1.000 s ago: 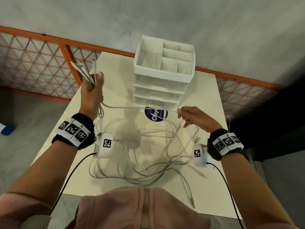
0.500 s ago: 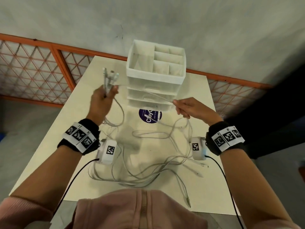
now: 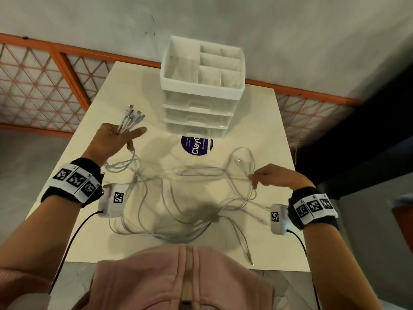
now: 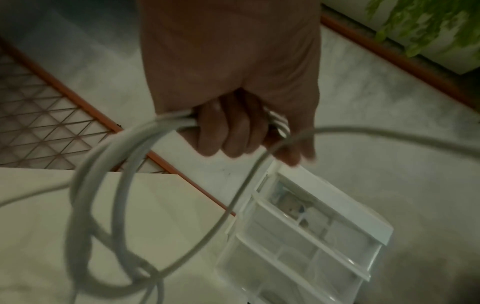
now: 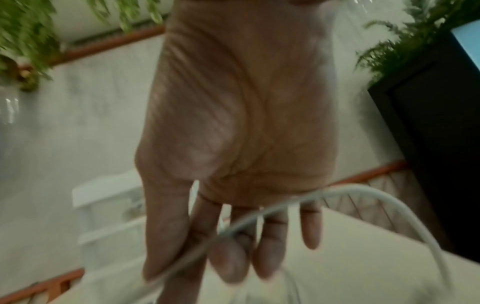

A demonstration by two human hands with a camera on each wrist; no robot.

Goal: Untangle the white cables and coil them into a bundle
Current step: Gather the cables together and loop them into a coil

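A tangle of white cables [image 3: 178,211] lies spread over the cream table [image 3: 263,113]. My left hand [image 3: 125,135] is raised over the table's left side and grips several cable ends in a bunch, their connectors [image 3: 134,111] sticking up past the fingers. In the left wrist view the curled fingers [image 4: 228,131] close on the strands, which loop down [image 4: 103,185]. My right hand [image 3: 253,179] is low at the right and pinches one strand [image 5: 337,193] between thumb and forefinger. A loose connector end [image 3: 239,160] lies just beyond it.
A white drawer organizer [image 3: 201,90] with open top compartments stands at the back middle, with a purple round sticker [image 3: 196,145] in front of it. An orange lattice railing [image 3: 44,86] runs behind the table. Cable ends trail to the near edge [image 3: 249,258].
The strand stretched between my hands has gone slack onto the table. My right hand has come down and toward me, away from the organizer. My left hand has lowered, still gripping the bunch.
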